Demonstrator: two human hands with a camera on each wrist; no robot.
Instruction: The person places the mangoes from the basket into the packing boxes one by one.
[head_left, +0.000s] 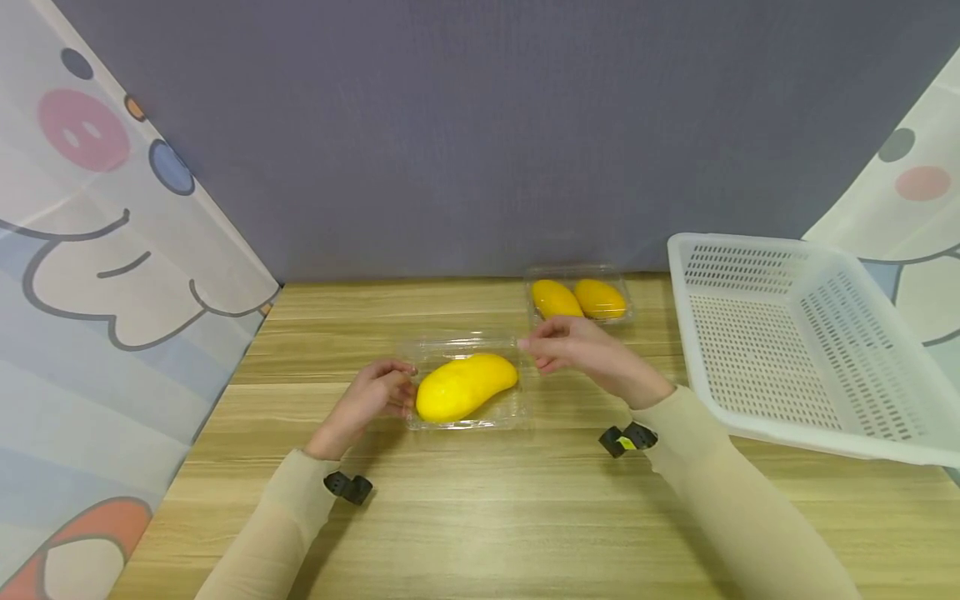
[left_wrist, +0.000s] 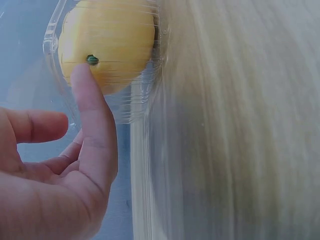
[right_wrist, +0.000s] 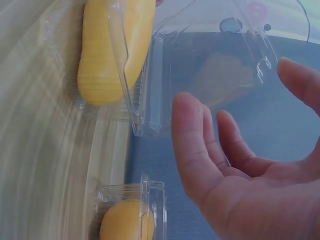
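A long yellow mango (head_left: 465, 387) lies in a clear plastic clamshell box (head_left: 480, 423) on the table. The box's clear lid (right_wrist: 200, 65) stands raised at the far side. At the box's left end is my left hand (head_left: 372, 395); its straight index finger (left_wrist: 96, 120) touches the wall close to the mango's green stem spot, with the thumb held apart. My right hand (head_left: 581, 350) hovers by the lid's right edge. In the right wrist view, its fingers (right_wrist: 192, 145) and thumb are spread, with nothing gripped; contact with the lid is unclear.
Behind my right hand, a second clear box (head_left: 630, 312) with two orange-yellow mangoes (head_left: 600, 298) stands against the grey back panel (head_left: 450, 150). A white perforated basket (head_left: 693, 350) occupies the table's right side. Cartoon-printed curtains (head_left: 97, 250) hang at both sides.
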